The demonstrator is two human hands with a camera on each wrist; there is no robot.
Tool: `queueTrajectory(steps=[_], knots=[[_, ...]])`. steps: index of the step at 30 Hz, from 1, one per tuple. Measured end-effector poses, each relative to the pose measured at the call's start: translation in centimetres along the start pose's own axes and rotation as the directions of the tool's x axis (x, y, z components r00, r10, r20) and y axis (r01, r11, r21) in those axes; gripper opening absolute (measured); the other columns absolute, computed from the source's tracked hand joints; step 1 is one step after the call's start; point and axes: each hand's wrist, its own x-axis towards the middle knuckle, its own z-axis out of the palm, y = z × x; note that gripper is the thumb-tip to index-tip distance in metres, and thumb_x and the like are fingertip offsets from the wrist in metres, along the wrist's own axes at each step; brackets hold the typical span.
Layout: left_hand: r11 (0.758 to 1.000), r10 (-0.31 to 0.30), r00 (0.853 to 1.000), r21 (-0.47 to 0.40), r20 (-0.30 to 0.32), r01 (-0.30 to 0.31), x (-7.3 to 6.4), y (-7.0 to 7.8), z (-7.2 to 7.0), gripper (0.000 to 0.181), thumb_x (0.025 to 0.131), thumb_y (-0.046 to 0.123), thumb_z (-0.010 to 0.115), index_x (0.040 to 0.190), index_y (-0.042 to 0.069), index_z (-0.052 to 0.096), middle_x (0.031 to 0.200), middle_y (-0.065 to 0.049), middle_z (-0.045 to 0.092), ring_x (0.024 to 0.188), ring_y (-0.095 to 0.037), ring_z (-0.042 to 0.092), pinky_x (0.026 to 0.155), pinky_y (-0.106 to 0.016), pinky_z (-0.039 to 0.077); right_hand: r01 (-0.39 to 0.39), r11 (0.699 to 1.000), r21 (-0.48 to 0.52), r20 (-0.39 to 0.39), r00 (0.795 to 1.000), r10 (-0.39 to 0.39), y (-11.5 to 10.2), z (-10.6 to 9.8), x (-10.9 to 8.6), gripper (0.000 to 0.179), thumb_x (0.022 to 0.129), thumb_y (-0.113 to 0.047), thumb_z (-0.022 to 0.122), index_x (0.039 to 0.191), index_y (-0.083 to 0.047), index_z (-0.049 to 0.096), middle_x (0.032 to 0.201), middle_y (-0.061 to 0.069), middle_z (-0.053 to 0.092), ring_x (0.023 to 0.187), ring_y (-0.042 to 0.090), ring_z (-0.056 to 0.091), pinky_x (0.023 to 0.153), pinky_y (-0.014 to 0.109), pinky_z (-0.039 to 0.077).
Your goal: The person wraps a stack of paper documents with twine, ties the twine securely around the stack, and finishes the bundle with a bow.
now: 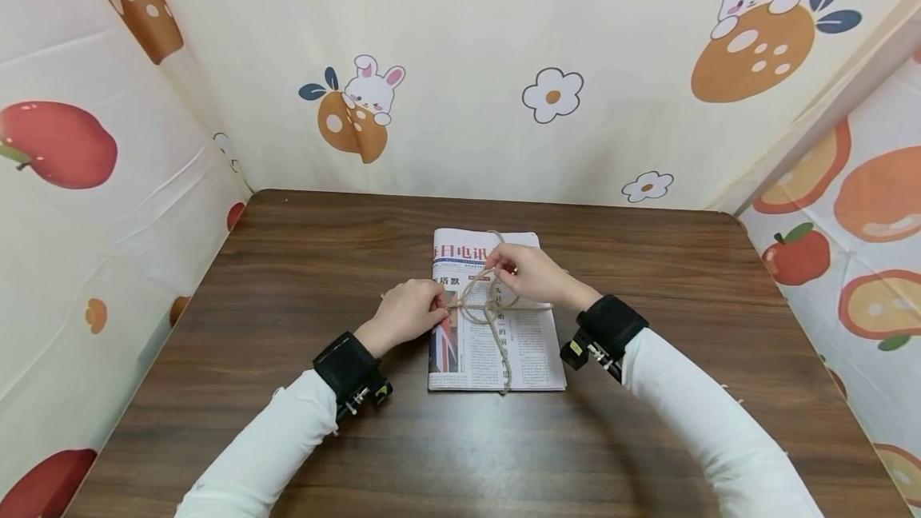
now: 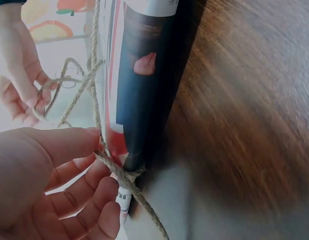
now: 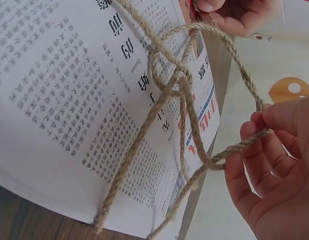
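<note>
A folded newspaper stack (image 1: 536, 354) lies flat on the table, with jute twine (image 3: 132, 154) crossing over it both ways. In the right wrist view, the strands meet in a loose knot (image 3: 177, 82) near the middle of the paper. My left hand (image 1: 410, 310) is at the stack's left edge, where its thumb and fingertips pinch the twine, as the left wrist view shows. Raised over the upper part of the stack, my right hand (image 1: 536, 272) pinches a loop of twine between thumb and fingers. One loose tail trails down toward the front edge.
The brown wooden table (image 1: 288, 278) extends around the stack on all sides. Behind it hangs a cream curtain (image 1: 460, 102) printed with rabbits and flowers, and fruit-print cloth (image 1: 874, 342) hangs at the sides. Black wrist straps (image 1: 610, 326) with small cameras sit over white sleeves.
</note>
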Motion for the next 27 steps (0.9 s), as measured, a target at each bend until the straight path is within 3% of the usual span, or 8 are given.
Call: queueTrajectory(steps=[6, 17, 27], knots=[[1.000, -0.013, 0.999, 0.002, -0.033, 0.013, -0.3, -0.3, -0.7, 0.016, 0.082, 0.021, 0.068, 0.071, 0.018, 0.058, 0.063, 0.004, 0.049, 0.057, -0.011, 0.046, 0.048, -0.025, 0.032, -0.039, 0.999, 0.036, -0.005, 0.999, 0.040, -0.2, -0.9, -0.9, 0.010, 0.088, -0.004, 0.055, 0.094, -0.006, 0.063, 0.082, -0.001, 0.060, 0.075, 0.012, 0.052, 0.066, 0.026, 0.042], [0.999, -0.024, 0.997, -0.027, -0.069, 0.022, -0.6, -0.7, -1.6, 0.013, 0.082, 0.023, 0.069, 0.075, 0.016, 0.060, 0.064, 0.003, 0.050, 0.056, -0.011, 0.046, 0.050, -0.025, 0.033, -0.159, 0.978, 0.136, 0.046, 0.987, 0.155, -1.0, -2.1, -2.2, 0.009, 0.091, -0.010, 0.054, 0.097, -0.012, 0.060, 0.088, 0.004, 0.059, 0.075, 0.014, 0.054, 0.060, 0.026, 0.043], [0.999, -0.033, 0.997, -0.024, -0.068, 0.032, -1.1, -0.9, -2.3, 0.013, 0.083, 0.021, 0.068, 0.074, 0.016, 0.060, 0.065, 0.003, 0.051, 0.057, -0.012, 0.046, 0.050, -0.025, 0.034, -0.203, 0.971, 0.128, 0.064, 0.978, 0.196, 0.0, -2.9, -3.1, 0.008, 0.090, -0.011, 0.053, 0.095, -0.011, 0.060, 0.077, 0.001, 0.055, 0.066, 0.015, 0.048, 0.055, 0.024, 0.037]])
